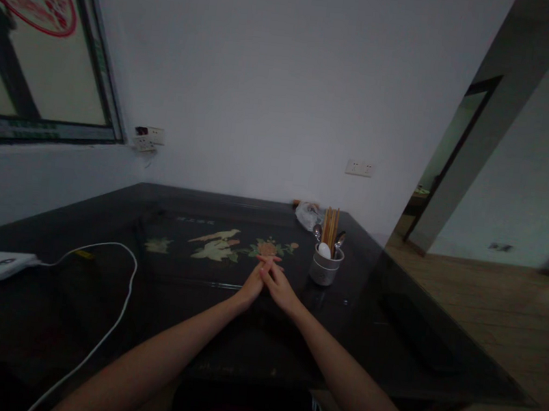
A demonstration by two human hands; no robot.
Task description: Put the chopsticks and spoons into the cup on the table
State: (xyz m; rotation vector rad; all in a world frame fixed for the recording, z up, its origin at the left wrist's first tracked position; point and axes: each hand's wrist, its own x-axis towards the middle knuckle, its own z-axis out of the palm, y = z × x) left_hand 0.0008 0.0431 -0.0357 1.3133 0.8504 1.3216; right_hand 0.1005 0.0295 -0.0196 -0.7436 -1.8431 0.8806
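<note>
Dark table [235, 206]: glossy, reaching a pale wall [267, 87].
Cup [322, 273]: standing upright, just right of the right hand [281, 291]; likely light, stiff, slick; best taken round its bare lower side.
Chopsticks [330, 226]: long axis near vertical, ends pointing up.
Left hand [251, 288]: laced with the right, nothing visible held, inner grip impossible to tell.
Plastic bag [308, 217]: crumpled, farther back.
</note>
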